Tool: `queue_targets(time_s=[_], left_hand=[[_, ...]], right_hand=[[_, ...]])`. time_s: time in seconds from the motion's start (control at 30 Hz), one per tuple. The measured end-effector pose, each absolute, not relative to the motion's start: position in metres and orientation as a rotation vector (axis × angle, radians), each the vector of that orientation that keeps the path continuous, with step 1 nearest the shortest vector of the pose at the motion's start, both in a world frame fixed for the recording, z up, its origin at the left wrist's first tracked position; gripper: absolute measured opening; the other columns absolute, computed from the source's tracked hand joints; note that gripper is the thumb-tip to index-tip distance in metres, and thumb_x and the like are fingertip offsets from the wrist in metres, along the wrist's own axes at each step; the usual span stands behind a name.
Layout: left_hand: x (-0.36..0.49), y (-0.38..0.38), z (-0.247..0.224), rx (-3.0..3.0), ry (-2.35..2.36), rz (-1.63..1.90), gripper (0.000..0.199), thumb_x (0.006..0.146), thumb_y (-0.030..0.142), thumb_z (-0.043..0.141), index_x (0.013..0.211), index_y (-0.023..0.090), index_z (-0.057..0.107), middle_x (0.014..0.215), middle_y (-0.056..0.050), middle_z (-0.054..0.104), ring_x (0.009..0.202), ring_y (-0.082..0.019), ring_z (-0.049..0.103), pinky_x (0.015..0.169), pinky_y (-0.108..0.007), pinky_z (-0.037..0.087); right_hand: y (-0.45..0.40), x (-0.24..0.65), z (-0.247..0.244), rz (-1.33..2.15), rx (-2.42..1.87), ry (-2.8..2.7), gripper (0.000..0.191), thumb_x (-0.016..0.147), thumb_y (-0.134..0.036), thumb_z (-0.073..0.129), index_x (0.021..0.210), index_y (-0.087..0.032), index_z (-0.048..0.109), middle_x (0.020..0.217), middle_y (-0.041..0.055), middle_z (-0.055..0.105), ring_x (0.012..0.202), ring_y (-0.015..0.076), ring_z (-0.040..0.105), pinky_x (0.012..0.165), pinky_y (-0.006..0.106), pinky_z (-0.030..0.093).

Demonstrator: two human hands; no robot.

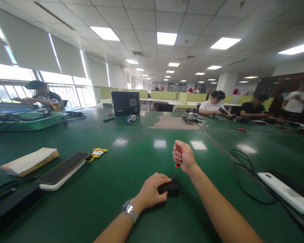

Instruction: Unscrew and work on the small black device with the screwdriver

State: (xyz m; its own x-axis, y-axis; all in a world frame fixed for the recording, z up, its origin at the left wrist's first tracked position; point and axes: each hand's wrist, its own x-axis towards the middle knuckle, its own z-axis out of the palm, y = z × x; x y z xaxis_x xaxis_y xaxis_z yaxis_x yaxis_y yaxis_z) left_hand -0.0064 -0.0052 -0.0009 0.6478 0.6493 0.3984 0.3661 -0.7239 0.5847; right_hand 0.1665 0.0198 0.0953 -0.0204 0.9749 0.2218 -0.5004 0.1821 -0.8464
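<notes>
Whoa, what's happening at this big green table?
A person's left hand holds a small black box on the green table. The right hand grips a screwdriver in its fist, with the shaft pointing down at the top of the box. Whether it is turning, the picture can't show. Farther back, other people sit around the table too.

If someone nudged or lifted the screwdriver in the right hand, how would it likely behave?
The screwdriver would probably stay stiff, since its thin shaft looks straight. Laid on the green table, it might roll a little, as its handle looks rounded. Pushed sideways now, it would likely pivot at its tip on the black box, though the right hand grips its handle.
</notes>
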Motion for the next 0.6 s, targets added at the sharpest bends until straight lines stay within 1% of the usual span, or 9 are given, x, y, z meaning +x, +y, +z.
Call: queue_targets(time_s=[0.13, 0.2, 0.27, 0.33, 0.37, 0.47, 0.53, 0.6], left_hand=[[-0.0072, -0.0045, -0.0020, 2.405, 0.785, 0.841, 0.051, 0.066, 0.013, 0.064, 0.116, 0.024, 0.063, 0.113, -0.003, 0.064, 0.099, -0.022, 0.056, 0.092, -0.032, 0.046], [-0.0072, -0.0044, -0.0022, 2.410, 0.786, 0.836, 0.051, 0.067, 0.013, 0.065, 0.116, 0.024, 0.063, 0.113, -0.002, 0.064, 0.100, -0.022, 0.056, 0.093, -0.032, 0.045], [-0.0067, -0.0044, -0.0020, 2.410, 0.794, 0.838, 0.046, 0.071, 0.017, 0.068, 0.116, 0.024, 0.063, 0.112, -0.003, 0.064, 0.099, -0.022, 0.056, 0.093, -0.032, 0.045], [-0.0059, -0.0047, -0.0019, 2.396, 0.809, 0.851, 0.038, 0.077, 0.026, 0.068, 0.115, 0.024, 0.064, 0.111, -0.003, 0.065, 0.099, -0.022, 0.056, 0.092, -0.033, 0.045], [-0.0054, -0.0048, -0.0019, 2.386, 0.818, 0.860, 0.034, 0.081, 0.031, 0.067, 0.114, 0.024, 0.064, 0.110, -0.003, 0.065, 0.099, -0.022, 0.057, 0.091, -0.033, 0.045], [-0.0041, -0.0045, -0.0026, 2.358, 0.849, 0.876, 0.032, 0.084, 0.036, 0.064, 0.114, 0.025, 0.064, 0.108, -0.003, 0.066, 0.098, -0.021, 0.057, 0.090, -0.032, 0.045], [-0.0034, -0.0038, -0.0032, 2.347, 0.872, 0.874, 0.033, 0.083, 0.034, 0.066, 0.114, 0.025, 0.064, 0.106, -0.003, 0.067, 0.098, -0.021, 0.058, 0.089, -0.032, 0.044], [-0.0029, -0.0031, -0.0034, 2.338, 0.896, 0.866, 0.033, 0.081, 0.032, 0.068, 0.113, 0.025, 0.064, 0.105, -0.003, 0.067, 0.097, -0.022, 0.058, 0.089, -0.031, 0.044]], right_hand=[[0.0198, 0.1682, 0.0954, 1.356, -0.611, -1.034, 0.027, 0.078, -0.042, 0.062, 0.067, -0.020, 0.052, 0.038, -0.0114, 0.032, 0.028, 0.0043, 0.022, 0.026, 0.015, 0.016], [0.0207, 0.1688, 0.0948, 1.344, -0.607, -1.048, 0.025, 0.078, -0.040, 0.062, 0.067, -0.020, 0.051, 0.039, -0.0114, 0.034, 0.029, 0.0048, 0.025, 0.027, 0.016, 0.019], [0.0224, 0.1688, 0.0936, 1.316, -0.626, -1.052, 0.022, 0.076, -0.035, 0.062, 0.066, -0.020, 0.049, 0.044, -0.0097, 0.041, 0.033, 0.0057, 0.034, 0.031, 0.016, 0.026], [0.0243, 0.1683, 0.0920, 1.282, -0.674, -1.046, 0.020, 0.073, -0.032, 0.063, 0.066, -0.019, 0.048, 0.053, -0.0076, 0.048, 0.041, 0.0064, 0.043, 0.036, 0.017, 0.033], [0.0252, 0.1679, 0.0912, 1.265, -0.701, -1.040, 0.019, 0.071, -0.031, 0.064, 0.067, -0.019, 0.049, 0.057, -0.0071, 0.050, 0.044, 0.0065, 0.045, 0.038, 0.017, 0.034], [0.0276, 0.1671, 0.0888, 1.237, -0.741, -1.027, 0.022, 0.072, -0.034, 0.066, 0.070, -0.020, 0.049, 0.056, -0.0087, 0.048, 0.044, 0.0060, 0.044, 0.041, 0.018, 0.036], [0.0287, 0.1674, 0.0875, 1.226, -0.753, -1.023, 0.027, 0.072, -0.038, 0.068, 0.068, -0.020, 0.048, 0.053, -0.0090, 0.048, 0.042, 0.0065, 0.044, 0.043, 0.020, 0.037], [0.0289, 0.1689, 0.0870, 1.209, -0.793, -1.037, 0.032, 0.070, -0.042, 0.070, 0.064, -0.019, 0.049, 0.053, -0.0068, 0.052, 0.044, 0.0081, 0.048, 0.045, 0.021, 0.039]])
